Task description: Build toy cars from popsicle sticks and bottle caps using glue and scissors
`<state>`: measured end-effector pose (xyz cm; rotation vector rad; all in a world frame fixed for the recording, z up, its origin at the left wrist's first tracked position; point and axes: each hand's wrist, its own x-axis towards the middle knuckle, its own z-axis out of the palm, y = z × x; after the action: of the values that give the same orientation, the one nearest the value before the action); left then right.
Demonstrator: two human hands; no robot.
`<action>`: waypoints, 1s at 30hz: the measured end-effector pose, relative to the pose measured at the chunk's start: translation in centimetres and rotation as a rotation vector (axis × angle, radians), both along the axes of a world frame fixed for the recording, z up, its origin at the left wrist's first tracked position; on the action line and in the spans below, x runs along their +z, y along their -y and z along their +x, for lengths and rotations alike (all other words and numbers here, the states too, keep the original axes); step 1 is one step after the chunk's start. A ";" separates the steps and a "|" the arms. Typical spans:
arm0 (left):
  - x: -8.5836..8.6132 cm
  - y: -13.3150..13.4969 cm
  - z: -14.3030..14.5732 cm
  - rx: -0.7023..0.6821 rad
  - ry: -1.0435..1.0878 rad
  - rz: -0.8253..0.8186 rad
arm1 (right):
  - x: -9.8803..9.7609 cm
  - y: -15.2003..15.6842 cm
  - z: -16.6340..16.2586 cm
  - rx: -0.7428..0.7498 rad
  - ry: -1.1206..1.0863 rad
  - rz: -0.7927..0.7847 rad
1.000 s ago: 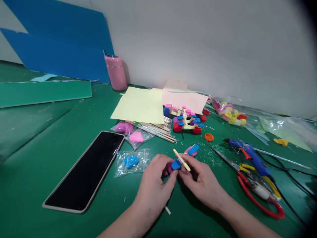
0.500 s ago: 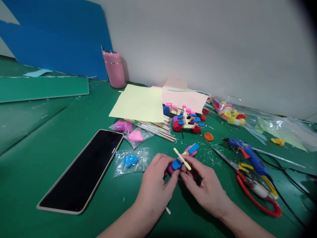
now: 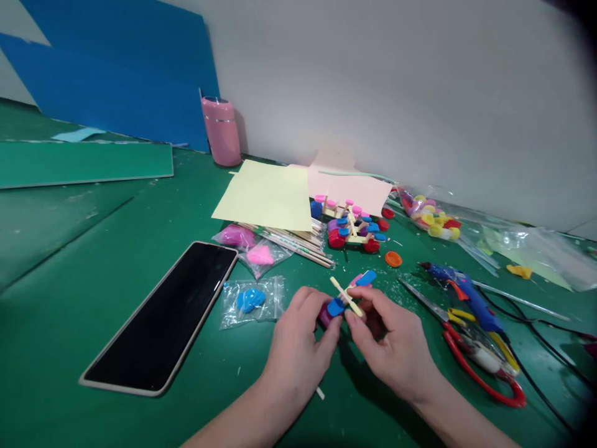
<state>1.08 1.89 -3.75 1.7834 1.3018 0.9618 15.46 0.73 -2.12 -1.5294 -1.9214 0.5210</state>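
My left hand [image 3: 301, 339] is closed on the near end of a small craft-stick model [image 3: 345, 295], beside its purple round part and blue pad [image 3: 335, 307]. The model has a pale stick set crosswise, and a blue and a pink pad at its far end. My right hand [image 3: 392, 342] pinches it from the other side, thumb and fingers by the crosswise stick. Its underside is hidden by my fingers. Left of my hands lies a clear zip bag with blue clay [image 3: 250, 300]. A thin white stick [image 3: 319, 393] pokes out below my left hand.
Similar finished-looking models [image 3: 354, 230] stand behind, near wooden sticks [image 3: 298, 246] and yellow paper [image 3: 265, 194]. A phone [image 3: 163, 317] lies left. Scissors [image 3: 431, 303] and a blue glue gun [image 3: 466, 295] with its cable lie right. A pink flask [image 3: 221, 134] stands by the wall.
The view has shifted slightly, so things appear a little further right. My right thumb and fingers have moved up toward the crosswise stick. Both hands still hold the model.
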 end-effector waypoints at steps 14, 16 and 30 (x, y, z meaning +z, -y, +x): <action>-0.2 -0.2 -0.3 -0.038 -0.027 0.024 | -0.5 0.4 0.3 0.086 -0.046 -0.146; 0.1 -0.2 -0.4 -0.053 -0.022 0.008 | -0.1 0.6 0.2 0.083 -0.068 -0.151; 0.8 -0.5 -1.1 -0.158 0.008 -0.045 | -0.6 1.4 0.6 0.077 -0.153 -0.180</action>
<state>-0.06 2.37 -2.97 1.8165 1.1493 0.8449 16.03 -0.69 -2.71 -1.4822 -1.8616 0.8408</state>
